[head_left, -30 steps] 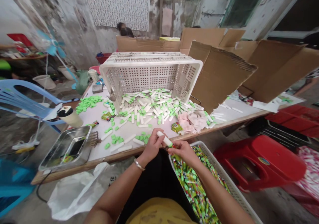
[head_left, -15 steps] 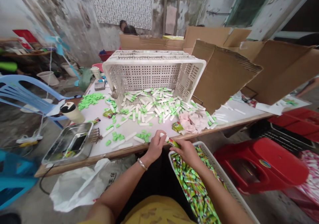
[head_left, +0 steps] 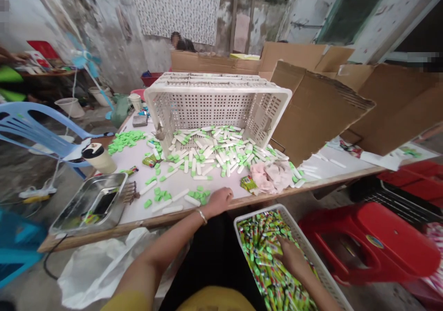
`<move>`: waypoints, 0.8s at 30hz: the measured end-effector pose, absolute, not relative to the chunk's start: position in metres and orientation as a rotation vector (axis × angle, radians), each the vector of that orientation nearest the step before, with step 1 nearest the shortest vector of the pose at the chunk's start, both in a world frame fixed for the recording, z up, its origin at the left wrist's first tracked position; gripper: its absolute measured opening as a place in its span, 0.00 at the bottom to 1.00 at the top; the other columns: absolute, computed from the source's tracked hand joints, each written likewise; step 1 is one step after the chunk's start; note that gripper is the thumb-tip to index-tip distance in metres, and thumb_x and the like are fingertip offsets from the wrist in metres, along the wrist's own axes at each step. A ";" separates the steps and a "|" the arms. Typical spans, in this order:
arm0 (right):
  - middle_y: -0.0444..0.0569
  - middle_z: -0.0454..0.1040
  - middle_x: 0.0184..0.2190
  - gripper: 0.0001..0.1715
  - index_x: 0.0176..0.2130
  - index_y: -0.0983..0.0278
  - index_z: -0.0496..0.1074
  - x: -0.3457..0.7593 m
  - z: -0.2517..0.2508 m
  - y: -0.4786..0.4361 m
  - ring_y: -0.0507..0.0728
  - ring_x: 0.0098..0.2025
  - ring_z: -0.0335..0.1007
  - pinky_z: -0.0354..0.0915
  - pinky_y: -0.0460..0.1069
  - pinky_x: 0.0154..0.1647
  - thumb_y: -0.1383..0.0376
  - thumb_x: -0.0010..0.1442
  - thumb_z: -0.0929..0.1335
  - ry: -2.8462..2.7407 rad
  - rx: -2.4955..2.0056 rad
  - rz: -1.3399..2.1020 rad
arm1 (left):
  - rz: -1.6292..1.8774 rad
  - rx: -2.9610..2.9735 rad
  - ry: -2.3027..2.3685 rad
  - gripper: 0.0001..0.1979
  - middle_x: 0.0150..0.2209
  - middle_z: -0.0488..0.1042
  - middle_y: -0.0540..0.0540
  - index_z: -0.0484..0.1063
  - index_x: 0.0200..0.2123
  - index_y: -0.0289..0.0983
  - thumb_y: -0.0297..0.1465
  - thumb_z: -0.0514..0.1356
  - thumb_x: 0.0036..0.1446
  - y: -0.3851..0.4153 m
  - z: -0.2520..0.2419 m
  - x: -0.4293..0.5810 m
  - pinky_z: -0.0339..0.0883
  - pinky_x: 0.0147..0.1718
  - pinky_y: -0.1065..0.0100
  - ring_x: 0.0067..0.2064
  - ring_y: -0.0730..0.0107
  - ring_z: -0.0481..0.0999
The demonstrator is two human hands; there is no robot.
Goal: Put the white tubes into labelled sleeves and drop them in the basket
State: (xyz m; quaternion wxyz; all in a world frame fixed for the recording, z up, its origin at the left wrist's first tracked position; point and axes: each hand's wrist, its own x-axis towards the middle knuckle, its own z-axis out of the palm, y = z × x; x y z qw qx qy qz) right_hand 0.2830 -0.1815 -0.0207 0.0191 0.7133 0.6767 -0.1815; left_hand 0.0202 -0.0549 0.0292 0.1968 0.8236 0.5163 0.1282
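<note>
My left hand (head_left: 219,200) rests at the table's front edge, its fingers curled together with nothing visible in them. Beside it lie loose green caps (head_left: 162,194) and white plastic tubes (head_left: 180,194). My right hand (head_left: 290,254) is over the white basket (head_left: 296,223) at my lap, fingers apart, touching or just above the heap of labelled green-capped tubes (head_left: 261,251). I cannot pick out any one tube in its grasp. Ahead, plain white tubes with green caps (head_left: 224,152) spill from a white crate (head_left: 207,82) lying on its side.
A pink cloth (head_left: 272,176) and yellow-green wrappers (head_left: 248,184) lie at the table's right front. On the left are a metal tray (head_left: 88,205), a cup (head_left: 99,158) and a green cap pile (head_left: 126,141). Cardboard (head_left: 308,112) and a red stool (head_left: 374,242) stand right.
My right hand has left the left hand and moved down into the basket area, letting go of the labelled tube both held. My left hand stays near the table edge.
</note>
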 end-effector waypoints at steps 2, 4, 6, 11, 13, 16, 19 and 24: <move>0.62 0.68 0.49 0.27 0.46 0.60 0.70 0.307 -0.033 -0.184 0.69 0.50 0.65 0.62 0.58 0.41 0.66 0.43 0.69 1.920 2.288 -0.332 | 0.305 2.325 1.571 0.13 0.36 0.70 0.43 0.68 0.35 0.35 0.27 0.44 0.59 -0.015 0.025 0.010 0.59 0.36 0.68 0.38 0.66 0.68; 0.59 0.69 0.48 0.23 0.46 0.58 0.70 0.318 -0.030 -0.174 0.67 0.48 0.66 0.63 0.57 0.40 0.64 0.48 0.67 1.930 2.305 -0.252 | 0.276 2.346 1.636 0.13 0.39 0.68 0.40 0.68 0.37 0.33 0.24 0.44 0.58 0.024 0.024 0.004 0.59 0.38 0.65 0.41 0.63 0.66; 0.56 0.72 0.43 0.17 0.43 0.59 0.71 0.315 -0.014 -0.152 0.63 0.45 0.69 0.63 0.54 0.40 0.64 0.54 0.63 2.108 2.279 -0.248 | 0.252 2.379 1.666 0.14 0.43 0.66 0.39 0.67 0.41 0.33 0.21 0.45 0.56 0.055 0.022 0.003 0.58 0.39 0.64 0.45 0.61 0.63; 0.52 0.74 0.35 0.15 0.37 0.62 0.74 0.265 0.029 -0.074 0.57 0.40 0.69 0.59 0.48 0.41 0.65 0.59 0.59 2.509 2.144 -0.238 | 0.175 2.456 1.721 0.15 0.44 0.64 0.40 0.66 0.42 0.34 0.18 0.46 0.54 0.091 0.012 0.011 0.56 0.42 0.60 0.47 0.59 0.60; 0.52 0.74 0.34 0.16 0.35 0.62 0.74 0.244 0.034 -0.044 0.57 0.40 0.68 0.58 0.47 0.41 0.65 0.59 0.59 2.420 2.158 -0.178 | 0.154 2.495 1.725 0.15 0.44 0.65 0.40 0.67 0.39 0.34 0.18 0.46 0.54 0.092 0.008 0.010 0.54 0.44 0.58 0.48 0.58 0.60; 0.57 0.73 0.36 0.17 0.36 0.66 0.74 0.222 0.029 -0.008 0.59 0.42 0.67 0.57 0.49 0.41 0.64 0.59 0.59 2.254 2.247 -0.122 | 0.136 2.548 1.721 0.13 0.43 0.65 0.39 0.68 0.35 0.33 0.19 0.46 0.55 0.085 0.005 0.001 0.52 0.45 0.56 0.49 0.56 0.59; 0.61 0.72 0.40 0.16 0.38 0.68 0.74 0.214 0.017 0.013 0.64 0.46 0.65 0.57 0.53 0.43 0.60 0.56 0.63 2.149 2.335 -0.141 | 0.141 2.579 1.719 0.12 0.42 0.66 0.38 0.68 0.35 0.33 0.20 0.46 0.56 0.071 0.008 -0.013 0.51 0.45 0.56 0.49 0.55 0.60; 0.58 0.73 0.41 0.18 0.39 0.65 0.73 0.218 0.004 0.024 0.63 0.45 0.67 0.59 0.51 0.38 0.56 0.51 0.66 1.985 2.476 -0.283 | 0.243 2.530 1.671 0.10 0.40 0.67 0.42 0.65 0.42 0.36 0.29 0.47 0.59 0.036 0.018 -0.033 0.55 0.42 0.61 0.44 0.60 0.64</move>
